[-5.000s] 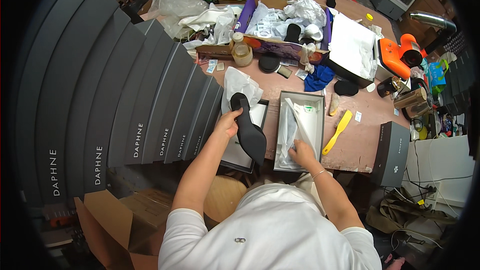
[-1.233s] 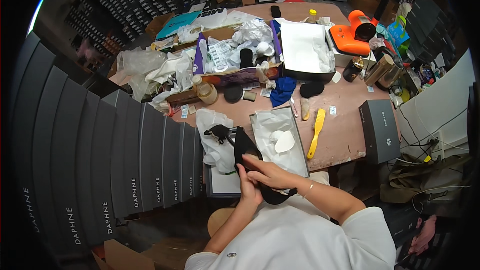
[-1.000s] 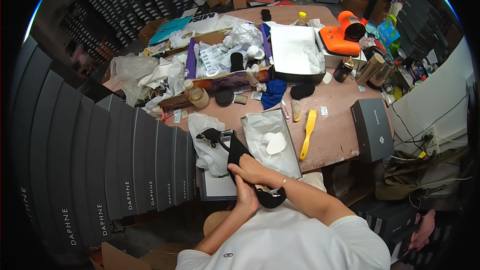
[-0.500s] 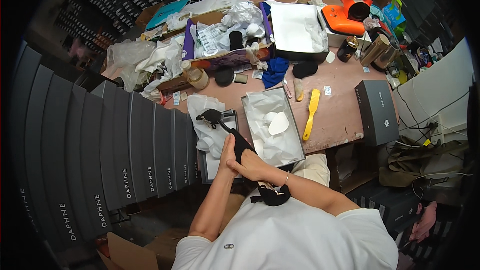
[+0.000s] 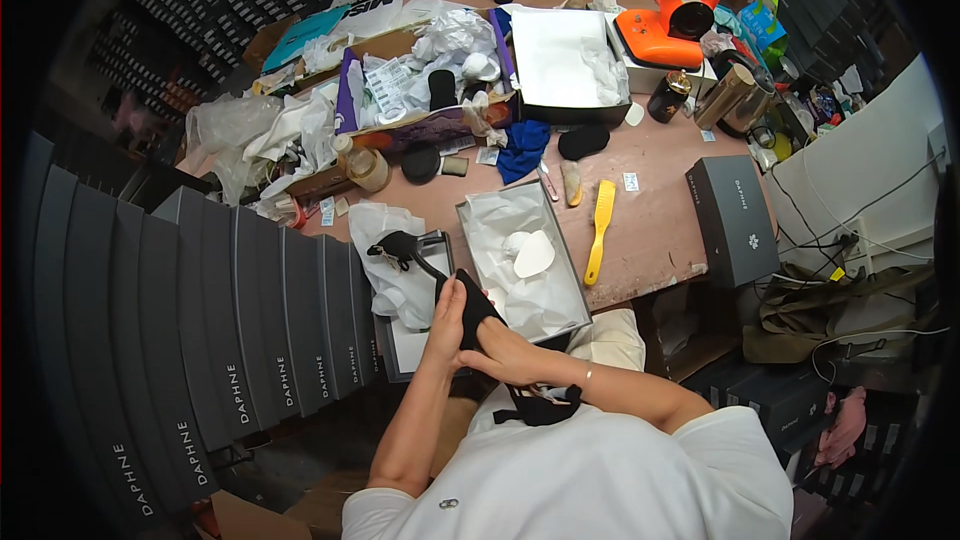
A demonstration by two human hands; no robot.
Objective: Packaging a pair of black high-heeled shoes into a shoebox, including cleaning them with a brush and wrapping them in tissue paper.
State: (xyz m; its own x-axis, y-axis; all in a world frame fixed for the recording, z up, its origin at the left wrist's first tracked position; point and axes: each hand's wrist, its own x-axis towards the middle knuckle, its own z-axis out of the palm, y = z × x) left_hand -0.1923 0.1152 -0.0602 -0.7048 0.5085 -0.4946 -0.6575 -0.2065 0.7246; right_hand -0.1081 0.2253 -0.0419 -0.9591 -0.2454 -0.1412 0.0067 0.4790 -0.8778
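Note:
A black shoe with a curved strap (image 5: 470,302) is held between my two hands in front of my body. My left hand (image 5: 446,320) lies along its left side, fingers pressed together against it. My right hand (image 5: 503,352) grips it from the right; its fingers are mostly hidden by the black material. Beyond my fingers, a black strapped piece with a buckle (image 5: 398,246) hangs over white tissue paper (image 5: 385,285), and I cannot tell whether it belongs to the same shoe. Under my right forearm, another black shoe (image 5: 545,408) rests against my lap.
An open grey box (image 5: 574,292) lined with tissue stands right of my hands. Beside it lies a yellow-handled brush (image 5: 600,230). Grey shoeboxes (image 5: 235,330) stack up at left; one closed box (image 5: 733,220) stands at right. A purple carton (image 5: 430,128) and an orange device (image 5: 655,38) sit farther back.
The view has shifted, so the table things appear a little farther left. My hands still hold the black shoe, tilted slightly differently, and a bit of my right fingertips shows beyond it.

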